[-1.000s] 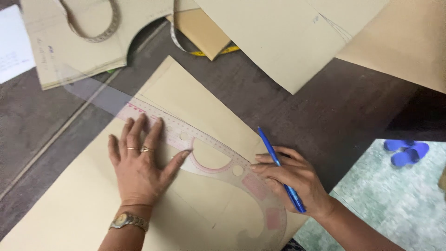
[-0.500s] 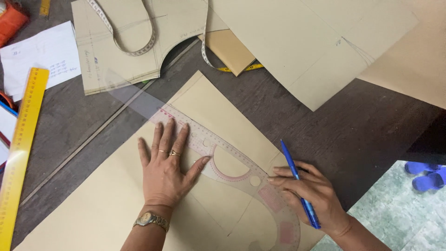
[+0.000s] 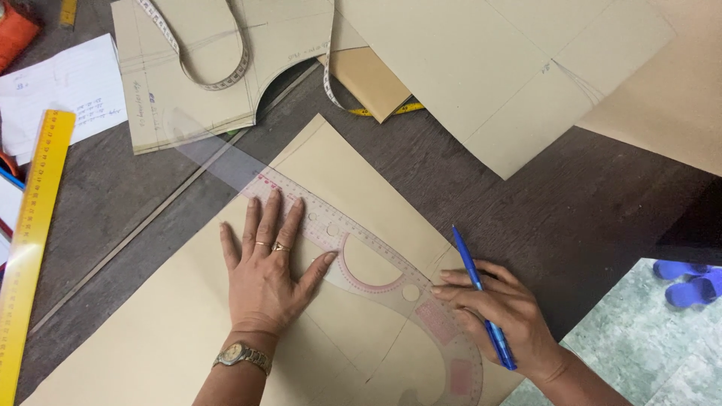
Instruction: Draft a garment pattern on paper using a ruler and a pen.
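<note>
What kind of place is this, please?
Probably a tailoring or pattern-making workroom: brown paper pattern pieces, a measuring tape and a transparent curved ruler lie on the dark table.

Yellow ruler [image 3: 30, 240] lay at the left edge of the dark surface [image 3: 587, 203], tape measure [image 3: 218, 75] looped over a cut paper piece [image 3: 173, 98], white note sheet [image 3: 64, 86], blue slippers [image 3: 688, 280] on the floor

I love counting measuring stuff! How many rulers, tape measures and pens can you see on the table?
Rulers: 2, the clear curved ruler under the left hand and the yellow ruler.
Tape measures: 1, the tape measure.
Pens: 1, the blue pen in the right hand.
Total: 4
</note>
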